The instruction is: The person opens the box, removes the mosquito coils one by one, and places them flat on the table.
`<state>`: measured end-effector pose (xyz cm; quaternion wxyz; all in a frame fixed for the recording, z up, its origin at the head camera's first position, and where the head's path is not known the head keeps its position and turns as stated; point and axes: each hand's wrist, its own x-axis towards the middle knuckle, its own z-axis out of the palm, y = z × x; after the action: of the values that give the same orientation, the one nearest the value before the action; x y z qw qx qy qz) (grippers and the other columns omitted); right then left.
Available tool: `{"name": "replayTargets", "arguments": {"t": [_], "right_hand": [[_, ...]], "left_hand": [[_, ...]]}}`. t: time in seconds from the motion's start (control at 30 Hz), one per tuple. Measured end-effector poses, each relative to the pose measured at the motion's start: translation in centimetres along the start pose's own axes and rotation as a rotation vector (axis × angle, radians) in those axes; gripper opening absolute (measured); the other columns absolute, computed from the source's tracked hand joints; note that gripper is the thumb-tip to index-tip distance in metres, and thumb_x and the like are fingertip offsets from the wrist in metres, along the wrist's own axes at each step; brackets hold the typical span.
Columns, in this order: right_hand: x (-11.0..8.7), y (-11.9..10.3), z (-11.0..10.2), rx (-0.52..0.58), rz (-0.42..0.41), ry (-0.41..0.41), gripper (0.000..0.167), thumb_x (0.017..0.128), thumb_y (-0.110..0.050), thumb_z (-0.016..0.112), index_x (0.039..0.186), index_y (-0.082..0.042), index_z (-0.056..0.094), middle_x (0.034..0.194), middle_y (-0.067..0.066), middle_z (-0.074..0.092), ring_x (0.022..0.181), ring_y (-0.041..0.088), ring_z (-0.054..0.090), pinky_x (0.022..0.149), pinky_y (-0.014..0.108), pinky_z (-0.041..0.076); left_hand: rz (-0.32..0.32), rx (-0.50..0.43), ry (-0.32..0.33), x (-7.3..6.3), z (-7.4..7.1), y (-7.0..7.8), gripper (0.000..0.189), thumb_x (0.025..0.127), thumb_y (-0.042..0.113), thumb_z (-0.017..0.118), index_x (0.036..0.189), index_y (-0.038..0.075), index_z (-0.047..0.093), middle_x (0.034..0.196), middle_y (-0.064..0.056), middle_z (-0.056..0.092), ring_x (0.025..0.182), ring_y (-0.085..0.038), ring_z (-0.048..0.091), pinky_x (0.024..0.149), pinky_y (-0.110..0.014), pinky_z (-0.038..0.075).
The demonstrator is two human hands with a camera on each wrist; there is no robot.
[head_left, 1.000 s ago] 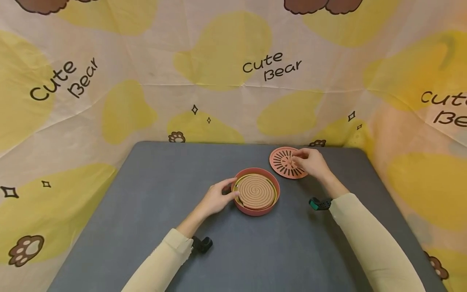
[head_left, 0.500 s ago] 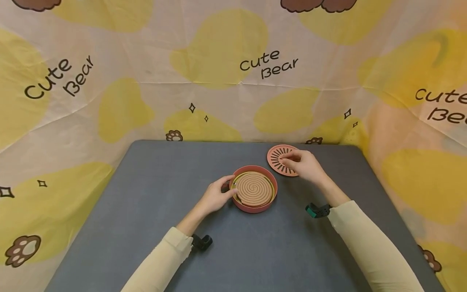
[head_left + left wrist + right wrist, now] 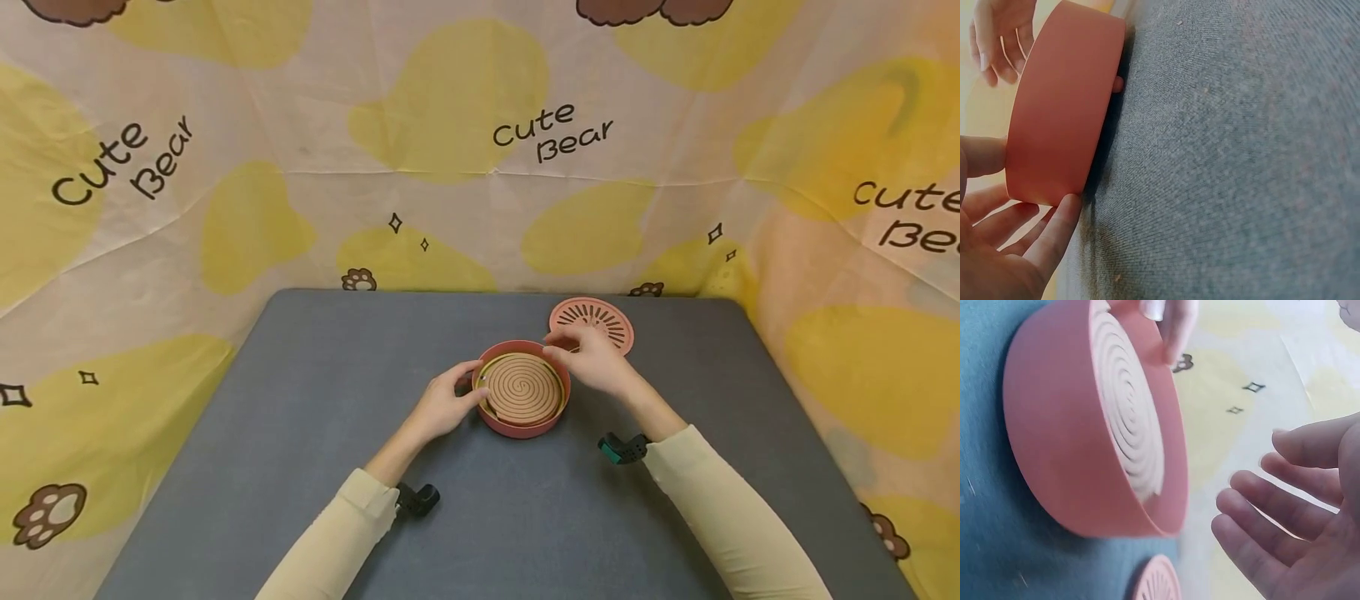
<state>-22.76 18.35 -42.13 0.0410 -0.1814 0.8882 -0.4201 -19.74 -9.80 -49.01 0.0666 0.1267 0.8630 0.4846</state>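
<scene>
A round red box [image 3: 521,432] with a mosquito coil [image 3: 522,387] in it stands on the grey table. My left hand [image 3: 444,404] holds the box at its left side, thumb at the rim and fingers against the outer wall, as the left wrist view shows. Small feet [image 3: 1118,84] stick out under the box. My right hand [image 3: 594,360] hovers by the far right rim, fingers loosely bent, nothing between them. In the right wrist view, this right hand [image 3: 1291,512] is apart from the box wall [image 3: 1054,425]. The slotted pink lid [image 3: 613,325] lies behind, partly hidden by the hand.
A printed cloth [image 3: 450,100] hangs behind the table's far edge and along both sides. The grey table [image 3: 360,350] extends around the box. Each wrist carries a dark camera strap, the left one [image 3: 418,500] and the right one [image 3: 622,450].
My right hand has moved left and nearer, from over the lid to the box's far right rim. The left hand keeps its hold on the box; the lid lies where it was.
</scene>
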Motion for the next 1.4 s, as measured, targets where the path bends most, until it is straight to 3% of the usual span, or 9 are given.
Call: {"name": "replayTargets", "arguments": {"t": [0.2,0.63,0.83,1.1,1.4], "right_hand": [[0.4,0.1,1.8,0.016,-0.027,-0.012,0.027,0.101,-0.021,0.066,0.120,-0.003,0.073,0.110,0.005,0.072,0.099,0.023,0.067,0.086,0.046,0.054],[2.1,1.0,4.5,-0.067,-0.022,-0.029,0.030,0.102,-0.019,0.065,0.126,-0.003,0.069,0.122,0.013,0.068,0.112,0.030,0.064,0.094,0.050,0.052],[2.4,1.2,5.0,-0.105,-0.015,-0.050,0.030,0.101,-0.020,0.065,0.127,-0.004,0.069,0.123,0.012,0.068,0.113,0.029,0.064,0.094,0.049,0.053],[2.5,0.6,5.0,-0.154,-0.006,-0.077,0.034,0.099,-0.018,0.067,0.130,-0.003,0.068,0.124,0.013,0.069,0.113,0.028,0.066,0.095,0.048,0.052],[2.7,0.7,5.0,-0.129,-0.024,-0.083,0.032,0.096,-0.014,0.070,0.125,-0.001,0.069,0.118,0.013,0.070,0.108,0.028,0.066,0.094,0.047,0.053]], "left_hand": [[-0.013,-0.002,0.003,-0.1,0.1,0.1,0.053,0.098,0.028,0.071,0.148,0.016,0.055,0.147,-0.008,0.055,0.131,-0.030,0.055,0.106,-0.052,0.045],[-0.008,-0.002,-0.011,-0.1,0.1,0.1,0.053,0.100,0.028,0.068,0.149,0.016,0.053,0.150,-0.009,0.053,0.134,-0.032,0.053,0.106,-0.055,0.044],[-0.025,0.007,-0.018,0.0,0.2,0.0,0.054,0.099,0.029,0.069,0.149,0.018,0.053,0.151,-0.007,0.052,0.134,-0.030,0.053,0.107,-0.053,0.043],[0.000,0.022,-0.011,0.1,0.1,0.0,0.054,0.099,0.030,0.069,0.149,0.017,0.054,0.150,-0.008,0.053,0.134,-0.032,0.053,0.107,-0.053,0.044],[0.018,0.036,-0.005,0.1,0.1,-0.1,0.054,0.100,0.030,0.068,0.149,0.015,0.053,0.147,-0.010,0.055,0.131,-0.030,0.056,0.105,-0.052,0.046]]}}
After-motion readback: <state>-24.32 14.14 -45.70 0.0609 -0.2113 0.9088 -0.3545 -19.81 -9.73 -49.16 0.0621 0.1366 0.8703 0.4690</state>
